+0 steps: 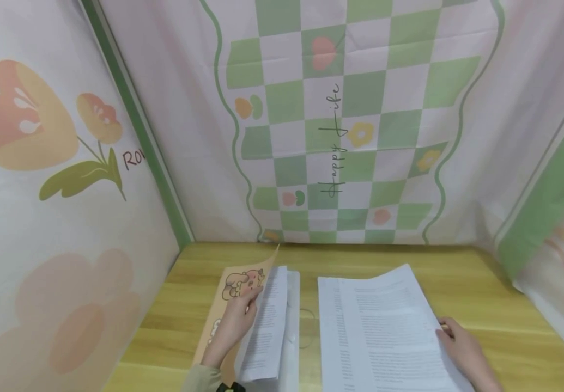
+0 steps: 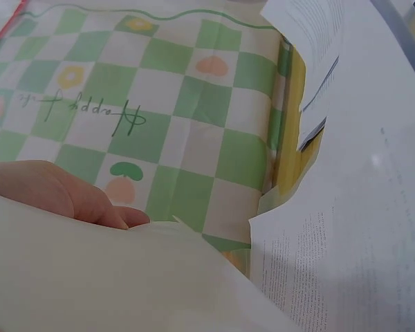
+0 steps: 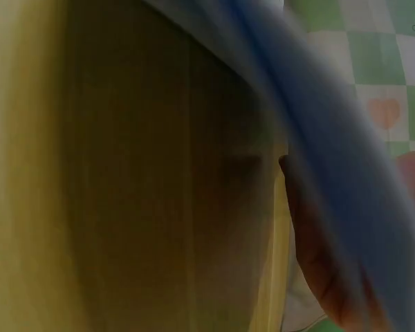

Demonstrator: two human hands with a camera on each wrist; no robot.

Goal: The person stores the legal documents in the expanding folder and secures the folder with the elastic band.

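Note:
My left hand [image 1: 235, 321] pinches the free edge of an orange folder cover [image 1: 249, 277] with a cartoon animal on it. The cover stands raised and tilted, and printed sheets [image 1: 272, 321] lie beside it over a whitish back part [image 1: 292, 332]. In the left wrist view, the hand [image 2: 62, 197] shows behind the pale cover [image 2: 111, 277]. To the right, my right hand [image 1: 465, 351] grips the right edge of a stack of printed paper [image 1: 384, 326], its far right corner lifted. The right wrist view shows the stack [image 3: 339, 159] blurred, with fingers [image 3: 315, 256] beneath its edge.
The wooden table [image 1: 502, 305] carries both papers. Between them a thin curved line [image 1: 313, 326] shows on the tabletop. A checkered cloth [image 1: 331, 163] hangs at the table's far edge, with a flowered cloth [image 1: 66, 228] along the left side.

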